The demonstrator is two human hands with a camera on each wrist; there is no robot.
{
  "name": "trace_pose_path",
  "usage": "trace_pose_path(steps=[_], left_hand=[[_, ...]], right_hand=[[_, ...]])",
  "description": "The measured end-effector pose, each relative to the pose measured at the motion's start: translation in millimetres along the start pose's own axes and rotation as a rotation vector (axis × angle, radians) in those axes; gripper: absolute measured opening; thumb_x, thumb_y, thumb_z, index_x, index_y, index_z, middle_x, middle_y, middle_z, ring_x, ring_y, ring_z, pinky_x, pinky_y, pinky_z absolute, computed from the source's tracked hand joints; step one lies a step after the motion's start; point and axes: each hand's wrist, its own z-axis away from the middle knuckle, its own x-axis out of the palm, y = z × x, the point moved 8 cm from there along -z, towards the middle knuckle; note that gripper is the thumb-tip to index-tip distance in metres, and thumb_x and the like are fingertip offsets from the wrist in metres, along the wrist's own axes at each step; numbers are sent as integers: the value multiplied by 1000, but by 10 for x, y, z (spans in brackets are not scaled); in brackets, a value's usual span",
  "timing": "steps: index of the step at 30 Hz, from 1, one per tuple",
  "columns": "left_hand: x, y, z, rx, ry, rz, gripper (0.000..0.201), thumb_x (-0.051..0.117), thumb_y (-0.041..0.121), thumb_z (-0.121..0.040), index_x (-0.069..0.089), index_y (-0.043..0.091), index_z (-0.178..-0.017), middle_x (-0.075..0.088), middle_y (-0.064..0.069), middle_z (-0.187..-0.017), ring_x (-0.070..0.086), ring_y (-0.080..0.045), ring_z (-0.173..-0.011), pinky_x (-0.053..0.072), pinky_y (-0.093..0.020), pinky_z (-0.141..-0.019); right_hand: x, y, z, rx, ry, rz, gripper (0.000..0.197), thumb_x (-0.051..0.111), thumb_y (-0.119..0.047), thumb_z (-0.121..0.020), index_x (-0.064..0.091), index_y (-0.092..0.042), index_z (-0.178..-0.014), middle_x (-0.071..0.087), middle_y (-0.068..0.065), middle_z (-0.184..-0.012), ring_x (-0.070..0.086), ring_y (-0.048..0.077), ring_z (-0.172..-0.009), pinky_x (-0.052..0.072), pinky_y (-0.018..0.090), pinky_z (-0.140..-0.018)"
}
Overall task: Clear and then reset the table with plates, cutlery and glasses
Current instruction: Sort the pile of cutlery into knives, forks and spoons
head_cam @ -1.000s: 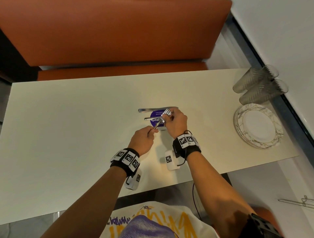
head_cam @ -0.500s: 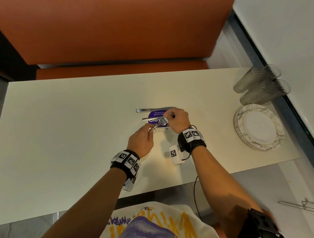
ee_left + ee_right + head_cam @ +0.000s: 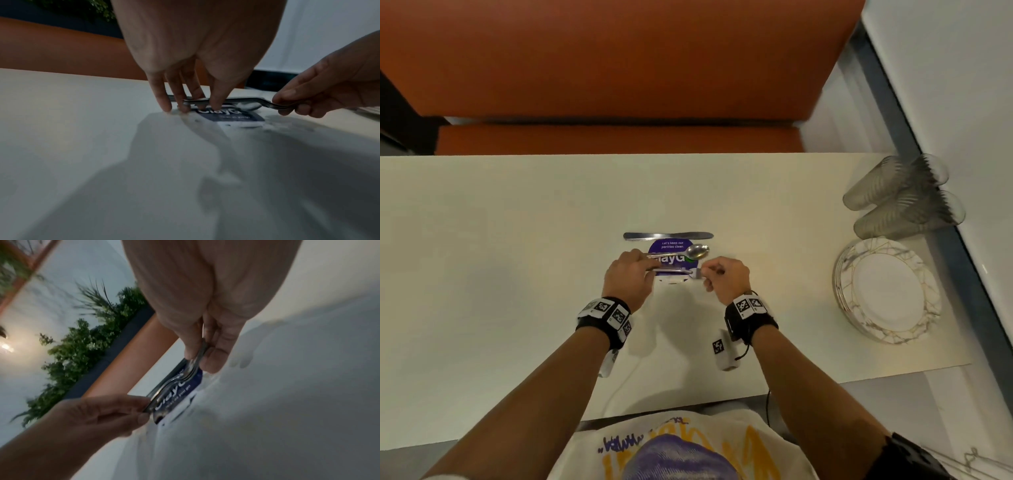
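While both hands [image 3: 678, 277] pinch forks [image 3: 671, 270], plates [image 3: 890, 291] sit stacked.

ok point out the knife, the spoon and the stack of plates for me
knife [image 3: 667, 235]: head view, middle of its length.
spoon [image 3: 697, 251]: head view, on the bowl.
stack of plates [image 3: 886, 289]: head view, bare centre of the top plate.

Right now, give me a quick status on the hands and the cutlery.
Left hand pinches fork handle; right hand pinches its tines end. Spoon and knife lie beyond. Nothing in the way.
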Motion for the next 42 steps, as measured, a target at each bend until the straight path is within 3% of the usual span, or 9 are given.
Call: trace_pose_path(steps=[3,6,10,15,23,29,33,37,42], left_hand=[[53,16,9,-7,58,-54,19,83,12,-83,82,20,-100,73,-8,-98,64,-35,-92,56,-46,-78],[87,16,45,-89,77,11,18,81,12,-86,81,18,-103,74,-4,-104,62,-31,-99,59,-44,-75],[134,-12,62,-182,74,44,14,78,10,-88,79,14,-102,71,-4,-106,59,-28,-106,60,-45,-74],[174,-57,79,-221,89,59,15,80,7,-86,80,9,-100,65,-9,-109,57,-32,-108,58,-43,-76],[189,-60,54,-223,93,78,19,80,1,-83,78,6,-102,68,-12,-107,57,-35,-106,57,-45,-82],[65,-31,91,-135,125,52,31,83,6,-80,76,8,-110,67,-11,-107,58,-34,-100,54,-45,-86],[-116,207,77,-10,189,73,18,77,12,-86,74,11,-104,65,-8,-99,56,-29,-92,51,-43,-82],[-37,667,-84,75,60,185,11,65,19,-97,72,18,-105,69,1,-100,60,-22,-96,54,-40,-84],[331,1686,-255,212,-179,330,14,58,20,-100,70,24,-107,70,10,-87,66,-9,-78,56,-30,-76]], right_hand=[[2,65,-73,-64,-36,110,20,79,-17,-82,77,-7,-100,76,7,-83,70,19,-64,63,32,-66],[43,26,-157,-198,-100,310,26,86,-31,-76,78,-16,-95,74,-4,-84,63,8,-70,47,12,-66],[98,-99,-248,-350,-157,478,8,76,-19,-86,76,-15,-93,69,0,-84,59,14,-73,45,24,-69],[182,-72,-227,-452,-213,559,21,69,-13,-90,70,-10,-110,57,6,-102,59,19,-81,53,28,-78],[177,-60,-219,-450,-223,523,24,69,-9,-89,67,-6,-112,54,8,-108,59,20,-84,55,31,-81],[6,38,-194,-362,-106,420,38,77,-20,-85,65,-6,-119,56,6,-109,55,14,-80,51,25,-79],[-259,119,-57,-300,51,297,25,71,-18,-87,69,-11,-111,61,4,-103,57,11,-80,51,25,-78],[-645,177,144,-241,186,221,12,66,-11,-90,75,-14,-98,70,3,-96,60,12,-77,51,24,-79],[-1487,459,493,-111,360,44,16,63,-11,-90,76,-20,-94,73,-2,-86,67,15,-77,59,34,-79]])
